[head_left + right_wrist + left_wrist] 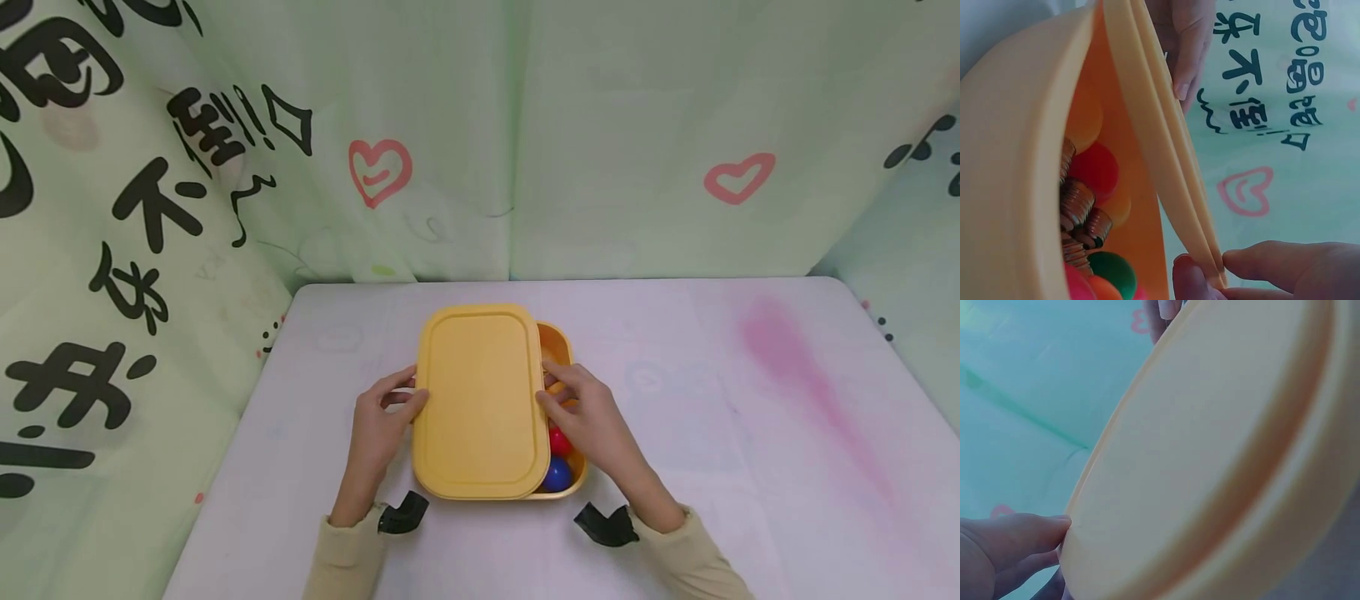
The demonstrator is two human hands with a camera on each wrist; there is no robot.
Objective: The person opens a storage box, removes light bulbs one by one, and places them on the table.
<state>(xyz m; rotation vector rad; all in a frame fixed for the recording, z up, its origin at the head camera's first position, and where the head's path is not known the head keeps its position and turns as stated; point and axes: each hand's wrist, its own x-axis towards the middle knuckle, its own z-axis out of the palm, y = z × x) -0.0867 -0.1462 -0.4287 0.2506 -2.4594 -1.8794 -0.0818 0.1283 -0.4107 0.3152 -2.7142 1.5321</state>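
A yellow rectangular lid (480,400) lies over a yellow box (555,340), shifted left so a strip along the box's right side shows. My left hand (380,427) pinches the lid's left edge between thumb and fingers. On the opposite edge, my right hand (596,414) pinches the lid too. Through the gap I see a red ball (558,442) and a blue ball (557,475). The right wrist view shows the lid (1154,131) tilted above the box (1010,144), with a green ball (1116,275), orange balls and brown ridged cylinders (1077,203) inside. The lid hides the other contents.
The box stands on a table with a pale cloth (712,467) bearing a pink smear. Green curtains (615,125) with hearts and black lettering hang behind and at the sides. Black bands (402,512) sit near both sleeve cuffs.
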